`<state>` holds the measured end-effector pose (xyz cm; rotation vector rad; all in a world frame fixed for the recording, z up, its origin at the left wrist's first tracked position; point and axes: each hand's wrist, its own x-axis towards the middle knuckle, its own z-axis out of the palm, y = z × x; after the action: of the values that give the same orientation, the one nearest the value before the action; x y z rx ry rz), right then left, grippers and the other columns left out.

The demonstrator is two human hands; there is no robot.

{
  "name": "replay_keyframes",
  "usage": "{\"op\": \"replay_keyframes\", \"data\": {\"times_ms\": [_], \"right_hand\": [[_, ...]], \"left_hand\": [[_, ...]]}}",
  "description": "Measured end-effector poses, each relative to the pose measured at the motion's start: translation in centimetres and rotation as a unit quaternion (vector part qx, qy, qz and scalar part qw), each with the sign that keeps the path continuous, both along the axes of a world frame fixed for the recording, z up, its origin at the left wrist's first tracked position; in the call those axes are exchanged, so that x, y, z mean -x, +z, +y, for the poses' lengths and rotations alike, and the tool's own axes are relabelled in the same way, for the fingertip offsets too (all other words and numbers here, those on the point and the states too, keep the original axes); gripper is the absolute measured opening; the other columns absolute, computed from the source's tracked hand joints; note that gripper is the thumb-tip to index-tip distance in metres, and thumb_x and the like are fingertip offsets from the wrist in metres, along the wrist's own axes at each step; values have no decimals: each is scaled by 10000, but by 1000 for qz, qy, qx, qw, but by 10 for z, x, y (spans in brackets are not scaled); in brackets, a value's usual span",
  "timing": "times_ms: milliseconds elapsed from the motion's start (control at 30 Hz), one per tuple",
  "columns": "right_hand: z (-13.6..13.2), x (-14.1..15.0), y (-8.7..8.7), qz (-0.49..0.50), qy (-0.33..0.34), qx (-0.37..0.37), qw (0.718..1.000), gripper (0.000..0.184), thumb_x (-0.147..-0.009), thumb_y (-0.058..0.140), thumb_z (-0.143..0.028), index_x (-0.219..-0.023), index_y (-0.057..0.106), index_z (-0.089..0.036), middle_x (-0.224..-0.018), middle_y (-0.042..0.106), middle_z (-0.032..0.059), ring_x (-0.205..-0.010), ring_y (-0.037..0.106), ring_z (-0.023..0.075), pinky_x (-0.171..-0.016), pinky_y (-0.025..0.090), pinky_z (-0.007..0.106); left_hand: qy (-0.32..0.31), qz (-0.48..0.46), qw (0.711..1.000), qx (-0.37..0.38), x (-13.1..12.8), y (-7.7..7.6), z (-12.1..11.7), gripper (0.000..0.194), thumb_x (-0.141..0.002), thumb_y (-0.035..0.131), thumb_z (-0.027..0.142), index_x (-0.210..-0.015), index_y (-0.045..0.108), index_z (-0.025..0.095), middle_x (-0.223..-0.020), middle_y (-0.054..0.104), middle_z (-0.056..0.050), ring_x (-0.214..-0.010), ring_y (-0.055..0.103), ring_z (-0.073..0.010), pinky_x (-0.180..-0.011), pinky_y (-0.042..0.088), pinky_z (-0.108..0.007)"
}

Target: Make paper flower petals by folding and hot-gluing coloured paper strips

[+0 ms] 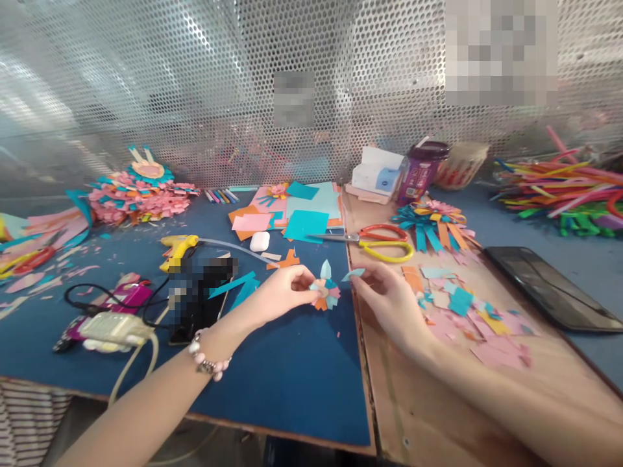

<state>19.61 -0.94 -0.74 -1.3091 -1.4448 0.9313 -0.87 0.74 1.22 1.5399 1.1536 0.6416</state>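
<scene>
Between the thumb and fingers of my left hand (pixel 287 290) is a small paper flower (pixel 325 293) with orange, pink and blue petals and one pale blue piece pointing up. My right hand (pixel 387 301) pinches a small pale blue paper petal (pixel 354 275), held just right of the flower and apart from it. Beyond my hands lie scissors (pixel 387 244) with red and yellow handles, their blades over a teal paper sheet (pixel 305 226). A yellow glue gun (pixel 178 250) lies left of my left hand, with a clear glue stick trailing from it.
Paper scraps (pixel 467 311) cover the wooden board on the right, beside a dark phone (pixel 549 285). A power strip (pixel 114 331) with cables sits at left. A purple cup (pixel 421 170), paper flower piles (pixel 141 198) and bright strips (pixel 564 188) stand along the perforated metal wall.
</scene>
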Motion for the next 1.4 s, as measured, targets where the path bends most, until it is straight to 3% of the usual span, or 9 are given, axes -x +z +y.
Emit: {"op": "replay_keyframes", "data": {"times_ms": [233,733,933,1400], "right_hand": [[1,0,-2,-5,12,34,999,214,-829,552,-389,-881,630,-196,-847,695,52,-785,646,194,-681,506,324],[2,0,-10,23,26,47,998,241,-834,562,-426,-887,641,-204,-865,692,33,-798,631,186,-711,487,321],[2,1,-11,37,33,60,997,220,-831,575,-413,-908,631,-214,-864,690,32,-808,629,183,-725,478,319],[-2,6,-3,-24,19,63,998,203,-805,595,-374,-914,619,-205,-740,645,20,-648,561,151,-563,431,276]], "left_hand": [[3,-19,1000,11,-2,2,-1,172,-768,647,290,-860,589,157,-836,690,-60,-769,650,-167,-747,480,-313],[-9,-2,1000,-6,-1,-3,0,136,-779,617,270,-851,573,162,-796,686,-54,-724,627,-162,-652,450,-285],[3,-15,1000,25,-4,1,-1,161,-769,639,278,-824,547,158,-779,680,-40,-753,638,-160,-715,455,-290],[9,23,999,34,-7,7,-3,153,-777,626,272,-815,533,158,-794,674,-45,-771,634,-167,-700,450,-284]]}}
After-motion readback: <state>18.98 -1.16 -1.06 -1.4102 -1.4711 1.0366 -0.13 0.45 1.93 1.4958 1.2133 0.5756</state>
